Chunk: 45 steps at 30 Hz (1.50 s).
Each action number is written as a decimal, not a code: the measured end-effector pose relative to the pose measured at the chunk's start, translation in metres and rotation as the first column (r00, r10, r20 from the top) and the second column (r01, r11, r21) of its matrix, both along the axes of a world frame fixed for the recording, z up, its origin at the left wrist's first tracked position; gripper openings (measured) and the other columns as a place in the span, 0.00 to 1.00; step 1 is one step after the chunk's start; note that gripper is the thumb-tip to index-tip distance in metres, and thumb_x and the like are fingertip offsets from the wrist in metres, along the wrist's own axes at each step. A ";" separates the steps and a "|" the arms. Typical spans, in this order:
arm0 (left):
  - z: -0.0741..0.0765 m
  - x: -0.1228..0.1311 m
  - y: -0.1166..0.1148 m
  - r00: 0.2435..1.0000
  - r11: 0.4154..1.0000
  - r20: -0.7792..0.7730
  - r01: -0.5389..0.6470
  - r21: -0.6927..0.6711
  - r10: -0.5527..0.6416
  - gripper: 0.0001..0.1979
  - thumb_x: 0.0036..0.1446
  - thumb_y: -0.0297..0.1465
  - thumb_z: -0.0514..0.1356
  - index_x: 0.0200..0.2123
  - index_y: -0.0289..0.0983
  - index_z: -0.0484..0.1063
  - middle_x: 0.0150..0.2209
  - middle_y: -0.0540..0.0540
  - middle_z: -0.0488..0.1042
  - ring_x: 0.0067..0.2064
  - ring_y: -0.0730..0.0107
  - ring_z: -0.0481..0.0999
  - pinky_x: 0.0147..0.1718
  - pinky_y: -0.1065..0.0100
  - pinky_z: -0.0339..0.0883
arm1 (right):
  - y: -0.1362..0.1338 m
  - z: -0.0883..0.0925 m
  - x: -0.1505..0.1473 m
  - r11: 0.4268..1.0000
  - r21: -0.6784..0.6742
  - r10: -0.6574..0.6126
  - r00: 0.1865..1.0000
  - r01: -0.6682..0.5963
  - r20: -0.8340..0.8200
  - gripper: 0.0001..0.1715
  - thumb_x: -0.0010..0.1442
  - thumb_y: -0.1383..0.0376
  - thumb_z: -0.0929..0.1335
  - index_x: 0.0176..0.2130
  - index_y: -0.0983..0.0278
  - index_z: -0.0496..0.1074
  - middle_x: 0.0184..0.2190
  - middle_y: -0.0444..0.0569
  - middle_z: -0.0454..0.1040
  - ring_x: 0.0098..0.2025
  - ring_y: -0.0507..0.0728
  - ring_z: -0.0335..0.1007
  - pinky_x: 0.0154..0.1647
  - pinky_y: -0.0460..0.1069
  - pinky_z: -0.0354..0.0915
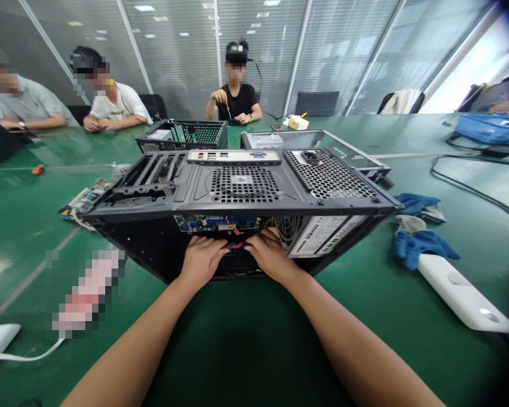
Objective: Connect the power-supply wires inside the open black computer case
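Note:
A black computer case [180,195] stands on the green table with its back panel facing up and its open side towards me. Both hands reach into that open side. My left hand [201,257] grips one end of a bundle of coloured cables [236,246], red and black among them. Just to the right, my right hand [271,253] closes on the same bundle, some of its fingers hidden inside the case. Behind the hands is a motherboard [212,222] with a small red connector above the cables. A power supply [322,236] with a fan sits beside my right hand.
Two other open cases [182,134] [314,141] stand behind mine. Left lie circuit boards [85,200] and a blurred pink object [87,294] on a white cable. Blue gloves [424,246], a white power bank-like block [464,291] and a black cable are right. Several people sit around the table.

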<state>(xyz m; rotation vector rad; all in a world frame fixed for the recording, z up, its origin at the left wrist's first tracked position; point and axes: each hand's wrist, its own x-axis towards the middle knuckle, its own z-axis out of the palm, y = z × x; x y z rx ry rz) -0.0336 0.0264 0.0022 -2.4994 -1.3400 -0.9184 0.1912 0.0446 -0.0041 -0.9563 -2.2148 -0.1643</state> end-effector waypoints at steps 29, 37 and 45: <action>-0.003 -0.001 0.000 0.999 0.999 -0.045 -0.021 -0.038 0.019 0.17 0.67 0.38 0.49 0.41 0.37 0.75 0.31 0.45 0.76 0.33 0.64 0.70 0.35 0.63 0.58 | -0.002 -0.001 -0.001 1.000 0.010 0.007 1.000 -0.007 -0.003 0.08 0.66 0.64 0.62 0.37 0.62 0.70 0.29 0.47 0.73 0.36 0.58 0.63 0.45 0.54 0.57; 0.001 0.000 -0.001 0.999 1.000 -0.030 -0.019 -0.022 0.018 0.19 0.67 0.40 0.49 0.42 0.38 0.76 0.28 0.46 0.75 0.31 0.65 0.68 0.33 0.64 0.58 | 0.000 -0.003 -0.001 1.000 -0.025 0.014 1.000 -0.014 -0.006 0.09 0.67 0.63 0.62 0.38 0.60 0.71 0.29 0.47 0.73 0.35 0.58 0.63 0.44 0.55 0.56; 0.000 0.000 0.000 1.000 0.999 -0.019 -0.022 -0.029 0.021 0.19 0.67 0.41 0.49 0.43 0.38 0.77 0.28 0.46 0.76 0.31 0.65 0.68 0.33 0.64 0.58 | -0.001 -0.001 -0.001 0.999 -0.042 0.015 1.000 -0.015 0.000 0.10 0.67 0.63 0.61 0.37 0.61 0.70 0.30 0.48 0.73 0.36 0.58 0.63 0.45 0.54 0.56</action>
